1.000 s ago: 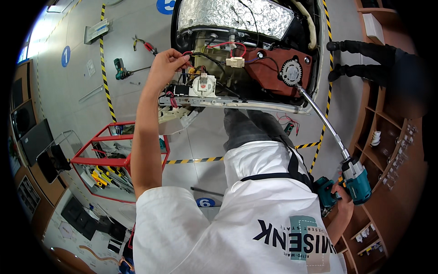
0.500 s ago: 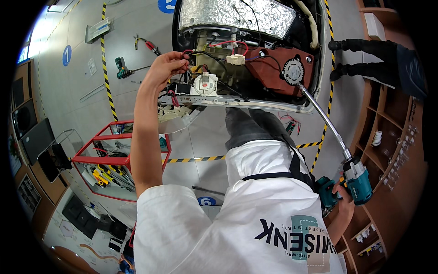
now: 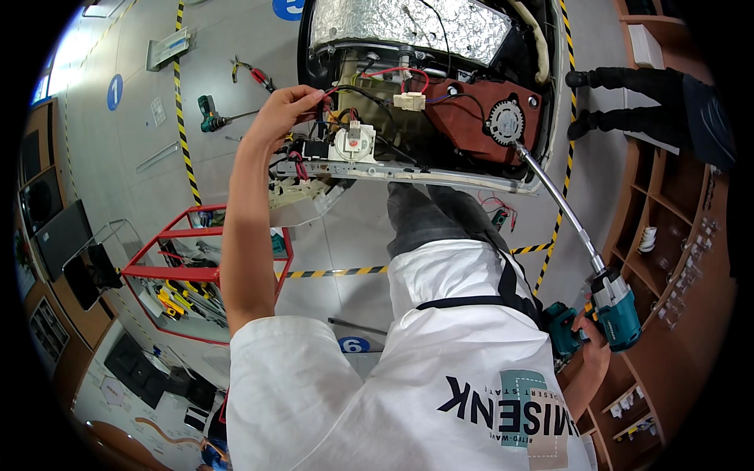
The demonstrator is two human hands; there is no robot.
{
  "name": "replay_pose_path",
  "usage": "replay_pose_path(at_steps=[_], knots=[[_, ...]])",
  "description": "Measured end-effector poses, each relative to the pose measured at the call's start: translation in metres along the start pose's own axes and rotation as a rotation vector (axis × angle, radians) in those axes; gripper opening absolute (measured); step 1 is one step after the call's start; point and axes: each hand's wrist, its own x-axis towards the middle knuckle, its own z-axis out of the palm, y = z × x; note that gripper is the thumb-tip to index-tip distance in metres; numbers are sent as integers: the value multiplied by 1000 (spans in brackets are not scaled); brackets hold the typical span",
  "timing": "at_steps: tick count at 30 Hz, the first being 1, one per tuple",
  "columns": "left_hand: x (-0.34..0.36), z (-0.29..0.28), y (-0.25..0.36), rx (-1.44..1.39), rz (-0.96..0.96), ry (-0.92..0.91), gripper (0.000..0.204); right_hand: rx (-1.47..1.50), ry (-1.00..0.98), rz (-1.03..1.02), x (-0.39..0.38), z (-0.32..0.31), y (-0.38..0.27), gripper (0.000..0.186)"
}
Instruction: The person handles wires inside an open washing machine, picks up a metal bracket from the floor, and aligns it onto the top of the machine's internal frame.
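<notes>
My left hand (image 3: 292,116) pinches thin red and dark wires (image 3: 339,89) at the left end of an opened appliance (image 3: 479,180). The wires run toward a white connector (image 3: 409,100). Just below that hand's wires sits a round white part (image 3: 355,143) with several coloured leads. Low on the right, my right hand (image 3: 594,337) is wrapped round the grip of a teal cordless power driver (image 3: 620,317). Its long silver extension bar (image 3: 562,206) slants up to the rim of a grey toothed disc (image 3: 506,122) on a reddish-brown panel (image 3: 455,125). The bar's tip is partly hidden there.
A red-framed tool cart (image 3: 177,274) stands at the left. On the floor lie a small teal drill (image 3: 210,115), red-handled pliers (image 3: 260,76) and a meter with red leads (image 3: 500,217). Another person's legs (image 3: 628,78) are at the right, by wooden shelves (image 3: 667,204).
My left hand has shifted slightly left, drawing the wires a little straighter. The right hand and the driver look unmoved.
</notes>
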Motion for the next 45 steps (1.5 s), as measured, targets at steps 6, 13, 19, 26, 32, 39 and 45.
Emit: replay_pose_path(at_steps=[6,13,19,26,32,39,45], knots=[[2,10,9,18,-76,-1,29,5,-10,39,1,-3,5,59],[25,3,-7,279,21,-52,24,23,14,18,1,-1,6,59],[16,18,-3,82,-49,22,20,1,-7,53,0,3,-1,56],[16,19,-2,-130,-155,81,19,18,-32,49,2,4,-5,56],[16,26,-10,-110,54,184,25,31,-26,37,2,1,1,57],[22,24,-3,-343,38,279,29,25,-30,26,2,6,-3,56],[24,26,7,-372,129,260,27,1,-36,33,1,7,-5,56]])
